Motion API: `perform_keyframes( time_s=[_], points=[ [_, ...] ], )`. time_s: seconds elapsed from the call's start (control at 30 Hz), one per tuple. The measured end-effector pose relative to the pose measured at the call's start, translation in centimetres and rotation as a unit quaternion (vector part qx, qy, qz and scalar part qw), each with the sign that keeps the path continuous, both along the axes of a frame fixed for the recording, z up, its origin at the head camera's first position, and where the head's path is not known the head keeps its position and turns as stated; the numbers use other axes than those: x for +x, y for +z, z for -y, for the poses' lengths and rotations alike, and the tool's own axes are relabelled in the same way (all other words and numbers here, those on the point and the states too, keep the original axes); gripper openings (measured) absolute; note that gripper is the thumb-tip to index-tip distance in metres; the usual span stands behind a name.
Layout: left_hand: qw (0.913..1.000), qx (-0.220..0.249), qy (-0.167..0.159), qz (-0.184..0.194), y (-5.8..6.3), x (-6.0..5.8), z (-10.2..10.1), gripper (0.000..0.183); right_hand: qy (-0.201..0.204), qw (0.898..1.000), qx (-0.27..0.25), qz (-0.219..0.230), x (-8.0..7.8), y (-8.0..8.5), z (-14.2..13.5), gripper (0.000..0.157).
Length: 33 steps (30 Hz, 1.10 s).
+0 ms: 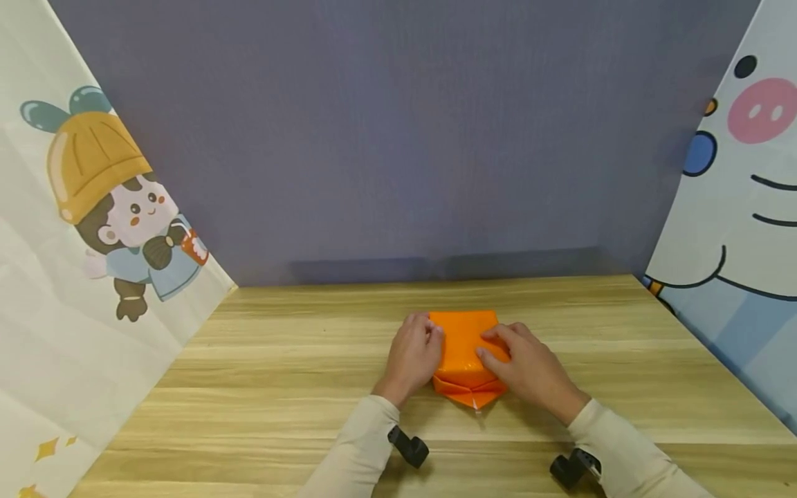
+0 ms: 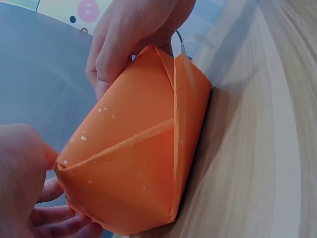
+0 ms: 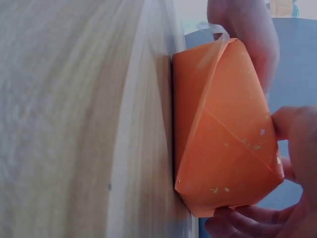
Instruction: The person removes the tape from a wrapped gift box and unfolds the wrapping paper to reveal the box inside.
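Observation:
A box wrapped in glossy orange paper (image 1: 463, 342) sits on the wooden table. On its near side the paper is folded into a pointed flap (image 1: 470, 394), and a strip of clear tape (image 1: 477, 408) sticks out from the tip. Along the left side of the box my left hand (image 1: 414, 356) holds it, fingers bent round the far left corner. My right hand (image 1: 532, 366) grips the right side, thumb and index finger on the top edge. Slanting fold lines and gold flecks show on the box's end (image 2: 124, 173) in the left wrist view. The underside is hidden.
Wood-grain tabletop (image 1: 280, 387) surrounds the box. A grey-purple panel (image 1: 405, 138) rises behind the table. Cartoon-printed sheets stand at the left (image 1: 37, 290) and right (image 1: 747, 256). Small black devices (image 1: 409, 447) are strapped to both wrists.

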<state>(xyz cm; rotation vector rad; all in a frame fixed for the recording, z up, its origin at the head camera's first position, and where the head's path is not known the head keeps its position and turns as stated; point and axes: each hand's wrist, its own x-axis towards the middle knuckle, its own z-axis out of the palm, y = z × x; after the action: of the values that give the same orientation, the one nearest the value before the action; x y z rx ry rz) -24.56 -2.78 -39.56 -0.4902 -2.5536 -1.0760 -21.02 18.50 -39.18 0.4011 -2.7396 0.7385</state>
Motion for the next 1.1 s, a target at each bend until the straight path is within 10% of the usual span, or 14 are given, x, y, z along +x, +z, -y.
perform_keyframes(
  time_s=[1.1],
  points=[
    [0.9943,0.099,0.002,0.04,0.0,-0.1,-0.2,0.012,0.002,1.0,-0.009,0.0,-0.3,0.0,-1.1,0.036]
  ],
)
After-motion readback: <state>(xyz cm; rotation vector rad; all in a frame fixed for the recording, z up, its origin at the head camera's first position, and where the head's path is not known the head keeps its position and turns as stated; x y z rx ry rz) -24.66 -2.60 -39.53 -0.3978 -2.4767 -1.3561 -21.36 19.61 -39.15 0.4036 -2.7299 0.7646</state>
